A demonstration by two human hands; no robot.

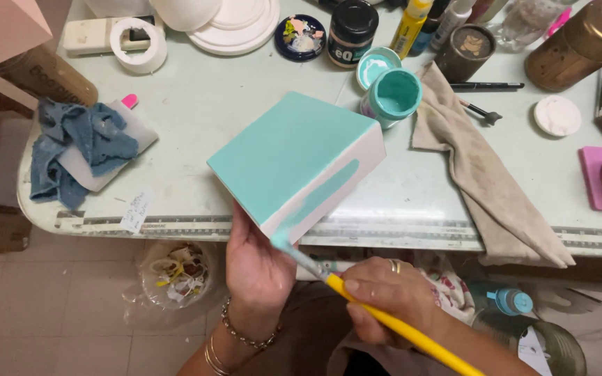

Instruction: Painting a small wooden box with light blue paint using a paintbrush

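Turquoise paint fully covers the box [294, 160] top; its white side carries one stroke. Left hand [256, 261] grips beneath the box, right hand [388, 296] pinches the brush [377, 313].

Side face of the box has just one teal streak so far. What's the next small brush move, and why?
Probably drag the brush up along the white side beside the streak: the box top is fully teal, this side mostly bare, and the left hand steadies it.
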